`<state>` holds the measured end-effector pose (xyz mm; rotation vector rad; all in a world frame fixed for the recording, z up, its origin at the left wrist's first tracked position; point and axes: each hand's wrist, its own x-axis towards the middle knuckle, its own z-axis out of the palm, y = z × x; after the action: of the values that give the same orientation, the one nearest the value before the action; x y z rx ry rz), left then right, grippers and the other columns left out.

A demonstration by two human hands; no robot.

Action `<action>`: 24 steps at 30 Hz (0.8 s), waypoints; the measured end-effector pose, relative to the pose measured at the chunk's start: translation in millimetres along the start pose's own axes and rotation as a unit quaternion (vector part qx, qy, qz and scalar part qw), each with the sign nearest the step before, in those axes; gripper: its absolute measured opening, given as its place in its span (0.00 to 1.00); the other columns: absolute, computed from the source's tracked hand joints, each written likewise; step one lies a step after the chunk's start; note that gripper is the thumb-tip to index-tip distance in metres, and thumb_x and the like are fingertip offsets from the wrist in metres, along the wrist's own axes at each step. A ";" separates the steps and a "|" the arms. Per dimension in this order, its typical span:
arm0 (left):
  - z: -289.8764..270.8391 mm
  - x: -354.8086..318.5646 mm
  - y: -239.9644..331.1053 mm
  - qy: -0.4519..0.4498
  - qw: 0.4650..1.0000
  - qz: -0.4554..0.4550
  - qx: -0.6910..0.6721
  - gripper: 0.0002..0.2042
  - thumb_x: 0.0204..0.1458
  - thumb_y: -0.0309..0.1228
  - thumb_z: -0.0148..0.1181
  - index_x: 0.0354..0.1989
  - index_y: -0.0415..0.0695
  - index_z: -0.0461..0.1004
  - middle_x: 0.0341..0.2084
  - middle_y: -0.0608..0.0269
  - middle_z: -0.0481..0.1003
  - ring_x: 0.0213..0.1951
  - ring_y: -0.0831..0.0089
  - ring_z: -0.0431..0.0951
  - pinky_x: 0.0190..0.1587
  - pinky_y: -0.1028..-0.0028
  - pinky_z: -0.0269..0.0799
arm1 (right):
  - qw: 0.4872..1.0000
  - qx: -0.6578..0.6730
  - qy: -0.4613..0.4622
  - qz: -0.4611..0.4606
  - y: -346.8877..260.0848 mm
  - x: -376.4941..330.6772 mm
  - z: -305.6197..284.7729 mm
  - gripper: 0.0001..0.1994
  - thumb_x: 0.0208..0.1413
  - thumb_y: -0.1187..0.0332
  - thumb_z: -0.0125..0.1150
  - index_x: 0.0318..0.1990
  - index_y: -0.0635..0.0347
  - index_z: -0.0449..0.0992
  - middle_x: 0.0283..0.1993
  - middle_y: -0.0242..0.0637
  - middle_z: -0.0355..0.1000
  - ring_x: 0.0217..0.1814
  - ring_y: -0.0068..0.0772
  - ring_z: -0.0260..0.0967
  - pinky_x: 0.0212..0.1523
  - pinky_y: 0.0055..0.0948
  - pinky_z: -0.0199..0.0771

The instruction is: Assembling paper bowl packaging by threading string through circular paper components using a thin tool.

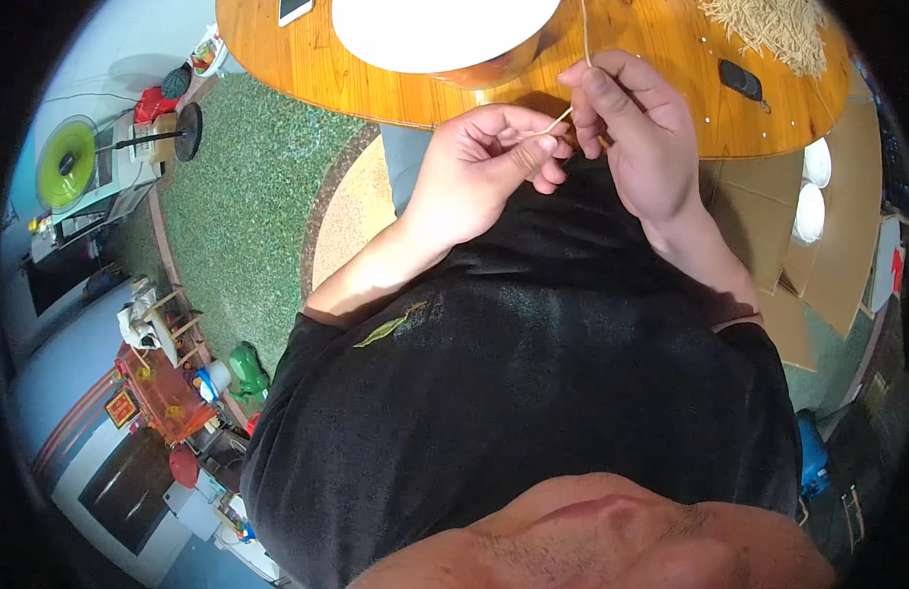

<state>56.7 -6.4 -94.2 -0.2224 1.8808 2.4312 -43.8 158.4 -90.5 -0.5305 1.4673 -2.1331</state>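
Observation:
A thin beige cord [586, 31] runs down from the top edge of the head view to my two hands, just in front of the table edge. My right hand [653, 142] pinches it between thumb and fingers. A short stretch of the cord slants from there down to my left hand [474, 172], whose thumb and forefinger are closed on it; the other fingers are curled. The fingers hide the cord's end. Close by, a large round white surface [445, 34] sits on the wooden table [327, 83].
A tangled heap of beige cord [774, 34] lies at the table's far right, near a dark key fob [739, 79]. A phone [294, 10] is at the back left. Cardboard [749, 221] with white oval pieces [810, 211] lies below right. A fan [67, 164] stands left.

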 end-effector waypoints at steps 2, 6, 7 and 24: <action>-2.2 -0.4 -0.6 0.010 1.000 -0.007 0.004 0.10 0.68 0.26 0.56 0.52 0.34 0.77 0.37 0.57 0.83 0.34 0.76 0.82 0.38 0.76 0.81 | 1.000 0.004 0.002 0.011 0.0 0.7 -3.1 0.12 0.71 0.63 0.57 0.48 0.62 0.79 0.30 0.25 0.71 0.28 0.14 0.64 0.28 0.16 0.64; -3.3 -3.6 1.9 0.039 0.995 -0.004 0.096 0.11 0.68 0.26 0.56 0.53 0.33 0.78 0.37 0.57 0.83 0.32 0.77 0.81 0.37 0.77 0.80 | 0.998 0.024 0.049 -0.011 9.6 -1.2 -1.7 0.10 0.66 0.70 0.63 0.51 0.64 0.77 0.38 0.29 0.73 0.29 0.15 0.65 0.28 0.18 0.67; -3.3 -4.9 1.8 0.040 0.994 -0.004 0.098 0.11 0.68 0.26 0.56 0.53 0.33 0.78 0.37 0.57 0.83 0.32 0.77 0.81 0.37 0.77 0.80 | 0.973 -0.153 0.107 -0.136 16.1 -3.8 -0.7 0.10 0.63 0.74 0.64 0.50 0.66 0.75 0.43 0.32 0.73 0.31 0.16 0.67 0.29 0.18 0.67; -15.4 -8.8 13.4 0.033 0.970 0.002 0.239 0.09 0.66 0.31 0.60 0.39 0.36 0.81 0.30 0.63 0.83 0.29 0.80 0.81 0.33 0.78 0.77 | 0.835 -0.441 -0.032 -0.327 26.6 -13.0 -1.7 0.06 0.51 0.72 0.71 0.38 0.56 0.84 0.31 0.32 0.77 0.32 0.36 0.77 0.32 0.33 0.77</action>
<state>64.8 -24.3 -83.7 -0.2722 2.4184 1.9084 -29.6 159.5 -116.5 -1.6064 2.4589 -1.6697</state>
